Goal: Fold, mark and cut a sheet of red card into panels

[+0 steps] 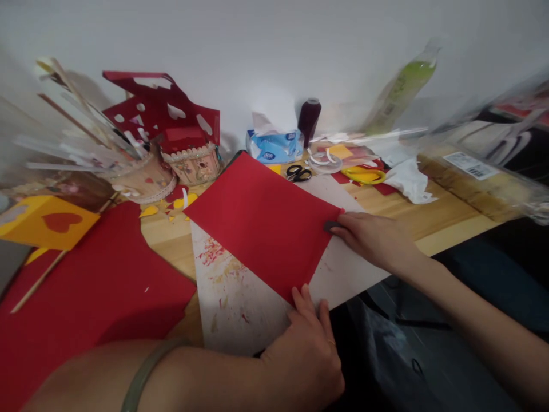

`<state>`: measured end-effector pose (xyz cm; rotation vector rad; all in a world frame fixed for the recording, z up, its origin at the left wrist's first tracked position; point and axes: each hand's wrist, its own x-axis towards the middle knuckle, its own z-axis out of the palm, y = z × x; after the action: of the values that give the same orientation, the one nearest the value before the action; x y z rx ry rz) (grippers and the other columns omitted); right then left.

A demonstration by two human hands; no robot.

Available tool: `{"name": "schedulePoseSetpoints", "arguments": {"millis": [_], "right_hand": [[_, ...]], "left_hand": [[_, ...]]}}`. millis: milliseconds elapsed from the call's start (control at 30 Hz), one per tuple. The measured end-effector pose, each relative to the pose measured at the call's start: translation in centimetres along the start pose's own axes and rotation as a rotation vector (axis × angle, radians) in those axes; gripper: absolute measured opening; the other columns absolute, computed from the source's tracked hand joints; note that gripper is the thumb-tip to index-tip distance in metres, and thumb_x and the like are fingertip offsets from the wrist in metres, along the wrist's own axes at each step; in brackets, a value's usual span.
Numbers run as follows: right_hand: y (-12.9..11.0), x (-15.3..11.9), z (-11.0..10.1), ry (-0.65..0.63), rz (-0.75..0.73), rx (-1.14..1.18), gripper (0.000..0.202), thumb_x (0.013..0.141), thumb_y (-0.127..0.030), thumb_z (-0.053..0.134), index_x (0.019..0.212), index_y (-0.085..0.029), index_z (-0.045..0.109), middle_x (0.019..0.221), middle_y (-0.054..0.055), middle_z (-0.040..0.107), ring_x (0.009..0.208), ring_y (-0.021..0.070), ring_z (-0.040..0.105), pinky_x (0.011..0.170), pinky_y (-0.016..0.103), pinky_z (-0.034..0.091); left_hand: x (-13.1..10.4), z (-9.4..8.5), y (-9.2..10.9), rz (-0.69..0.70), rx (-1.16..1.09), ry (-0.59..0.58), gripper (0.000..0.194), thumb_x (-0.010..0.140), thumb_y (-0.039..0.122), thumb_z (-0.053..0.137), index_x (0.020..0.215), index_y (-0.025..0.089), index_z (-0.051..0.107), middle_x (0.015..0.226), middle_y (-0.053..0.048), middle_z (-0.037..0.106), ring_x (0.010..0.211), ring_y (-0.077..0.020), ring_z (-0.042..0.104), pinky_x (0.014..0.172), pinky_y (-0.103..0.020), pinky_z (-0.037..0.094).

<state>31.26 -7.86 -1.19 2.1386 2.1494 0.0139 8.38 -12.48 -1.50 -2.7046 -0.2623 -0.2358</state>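
A red sheet of paper [266,217] lies at an angle on a stained white board [231,315], with a narrow crease or strip along its right edge. My left hand [304,349] rests at the near corner of the sheet, fingers stretched out and their tips on the paper. At the right corner, my right hand [373,234] pinches a small dark grey flat piece [331,226] against the sheet's edge. What kind of piece it is I cannot make out.
Larger red paper [107,297] and a yellow paper box with a heart [51,222] lie left. Behind stand decorated pots [146,174], a tissue pack [274,146], a dark thread spool [309,120], black scissors [299,173], yellow scissors [364,175] and a green bottle [401,91].
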Motion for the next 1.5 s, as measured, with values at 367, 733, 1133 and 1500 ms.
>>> {"name": "schedulePoseSetpoints", "arguments": {"millis": [367, 733, 1133, 1500], "right_hand": [[2.7, 1.9, -0.4, -0.004, 0.13, -0.063, 0.038, 0.092, -0.047, 0.034, 0.083, -0.019, 0.058, 0.085, 0.009, 0.066, 0.07, 0.0211, 0.059, 0.048, 0.027, 0.023], [5.5, 2.8, 0.7, 0.088, 0.164, -0.048, 0.043, 0.093, -0.047, 0.029, 0.105, -0.019, 0.06, 0.089, 0.011, 0.068, 0.071, 0.0229, 0.06, 0.049, 0.028, 0.026], [6.6, 7.8, 1.1, 0.356, -0.133, 0.063, 0.025, 0.092, -0.035, 0.049, 0.106, -0.017, 0.059, 0.109, 0.007, 0.06, 0.097, 0.0194, 0.057, 0.079, 0.038, 0.048], [5.2, 1.0, 2.6, 0.544, -0.311, 0.336, 0.028, 0.094, -0.025, 0.038, 0.103, -0.021, 0.064, 0.104, 0.009, 0.066, 0.097, 0.0192, 0.062, 0.08, 0.034, 0.053]], "left_hand": [[0.0, -0.3, 0.0, -0.021, 0.01, -0.012, 0.035, 0.082, 0.021, 0.048, 0.105, 0.009, 0.07, 0.096, -0.023, 0.068, 0.084, -0.0338, 0.069, 0.048, -0.029, 0.049], [-0.4, -0.3, 0.2, -0.012, 0.017, 0.033, 0.033, 0.084, 0.024, 0.047, 0.1, 0.01, 0.072, 0.092, -0.021, 0.069, 0.079, -0.0326, 0.069, 0.046, -0.031, 0.048], [1.5, 0.2, -4.5, 0.096, -0.233, 0.033, 0.024, 0.076, 0.009, 0.057, 0.1, 0.006, 0.064, 0.062, -0.007, 0.066, 0.048, -0.0167, 0.059, 0.038, -0.024, 0.042], [3.1, 4.5, -9.8, 0.068, -0.315, 0.222, 0.028, 0.096, 0.018, 0.037, 0.106, 0.014, 0.063, 0.119, -0.006, 0.064, 0.109, -0.0202, 0.06, 0.083, -0.033, 0.053]]}}
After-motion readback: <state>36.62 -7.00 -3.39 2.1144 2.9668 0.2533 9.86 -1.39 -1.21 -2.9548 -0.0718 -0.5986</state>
